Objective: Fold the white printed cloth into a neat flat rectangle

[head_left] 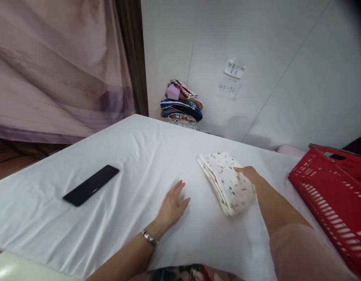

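A folded white cloth (pixel 224 175) with small dark and brownish prints is tilted above or against the white-covered table, its layered edge facing left. My right hand (pixel 248 175) grips it along its right side, thumb on top and the other fingers hidden beneath. To the left of the cloth, my left hand (pixel 172 205) is low over the sheet with fingers stretched out and nothing in them. A silver bracelet (pixel 149 237) circles my left wrist.
A black phone (pixel 91 185) lies on the white sheet (pixel 139 156) at left. On the right stands a red plastic basket (pixel 329 195) with slotted sides. Beyond the table, a pile of folded clothes (pixel 182 103) is by the wall; a pinkish curtain (pixel 60 66) hangs at left.
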A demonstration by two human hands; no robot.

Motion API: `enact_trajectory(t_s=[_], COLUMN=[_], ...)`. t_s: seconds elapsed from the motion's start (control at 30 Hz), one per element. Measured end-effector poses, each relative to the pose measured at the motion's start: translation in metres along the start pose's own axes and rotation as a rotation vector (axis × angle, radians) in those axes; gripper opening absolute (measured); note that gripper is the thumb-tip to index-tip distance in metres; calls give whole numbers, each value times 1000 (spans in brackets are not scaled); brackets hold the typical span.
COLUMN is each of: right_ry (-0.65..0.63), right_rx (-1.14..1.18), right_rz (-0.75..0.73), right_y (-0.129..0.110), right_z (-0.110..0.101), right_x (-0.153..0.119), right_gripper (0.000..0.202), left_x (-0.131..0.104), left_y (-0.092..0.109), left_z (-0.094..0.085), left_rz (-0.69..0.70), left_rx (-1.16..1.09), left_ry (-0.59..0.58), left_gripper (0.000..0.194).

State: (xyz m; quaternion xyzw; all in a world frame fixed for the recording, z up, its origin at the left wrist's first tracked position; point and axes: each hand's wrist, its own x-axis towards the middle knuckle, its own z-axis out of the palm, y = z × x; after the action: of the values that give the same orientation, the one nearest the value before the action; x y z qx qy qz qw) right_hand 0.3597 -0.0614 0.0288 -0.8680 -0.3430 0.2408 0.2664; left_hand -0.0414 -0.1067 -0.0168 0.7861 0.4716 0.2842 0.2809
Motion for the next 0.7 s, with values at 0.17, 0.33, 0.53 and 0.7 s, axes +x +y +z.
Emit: enact_trajectory(t_s=[0.17, 0.33, 0.53, 0.7], right_ry=[-1, -132, -393, -291], right_rx=[-46, 108, 517, 632], right_rz=[158, 126, 90, 96], right_y=[21, 29, 55, 71], right_z=[-13, -16, -6, 4], right_x=[-4, -33, -89, -113], right_gripper=[68, 65, 54, 48], left_x=[8, 38, 89, 110], left_y=[1, 25, 55, 71], left_z=[2, -1, 29, 51], left_rz=[21, -166, -324, -207], left_rx=[-46, -195, -245, -97], left_ry=[-50, -206, -296, -228], left_gripper=[44, 53, 56, 50])
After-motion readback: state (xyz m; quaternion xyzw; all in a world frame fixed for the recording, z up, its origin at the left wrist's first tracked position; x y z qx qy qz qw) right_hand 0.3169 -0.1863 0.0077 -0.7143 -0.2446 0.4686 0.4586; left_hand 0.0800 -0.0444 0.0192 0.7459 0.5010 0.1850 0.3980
